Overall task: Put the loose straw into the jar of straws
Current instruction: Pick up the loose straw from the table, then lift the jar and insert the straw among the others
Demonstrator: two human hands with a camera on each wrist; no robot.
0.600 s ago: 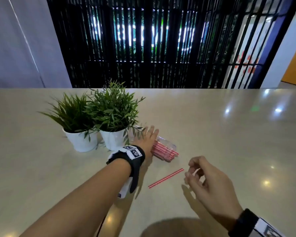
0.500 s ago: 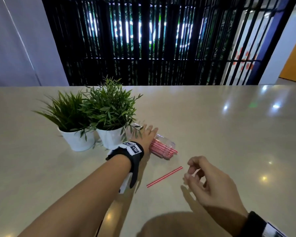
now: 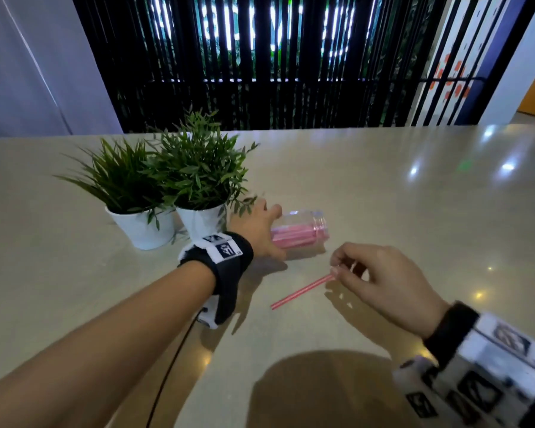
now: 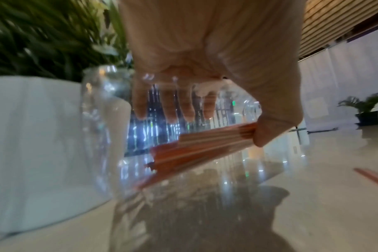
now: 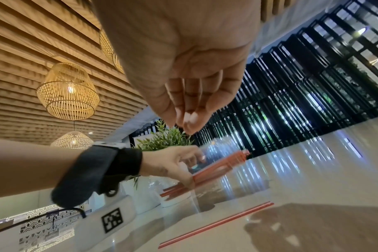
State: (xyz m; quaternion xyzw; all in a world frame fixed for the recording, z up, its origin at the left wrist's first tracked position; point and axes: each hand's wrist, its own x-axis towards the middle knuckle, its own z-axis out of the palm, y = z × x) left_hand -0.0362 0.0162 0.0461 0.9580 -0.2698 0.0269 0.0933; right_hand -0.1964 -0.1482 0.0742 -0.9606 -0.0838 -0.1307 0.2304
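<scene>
A clear plastic jar of red-striped straws lies tilted on its side, mouth to the right. My left hand grips its base end; in the left wrist view the fingers show through the jar wall and the thumb presses the near side. The loose red-striped straw lies flat on the table in front of the jar. My right hand hovers at the straw's right end. In the right wrist view its fingertips are bunched together, holding nothing, with the straw below them.
Two green plants in white pots stand close to the left of the jar, touching distance from my left hand. The beige glossy table stretches wide to the right and front. A black slatted screen stands behind the table.
My left hand has closed round the jar and swung its mouth further to the right. My right hand has moved left and down to the straw's right end. The straw has not moved.
</scene>
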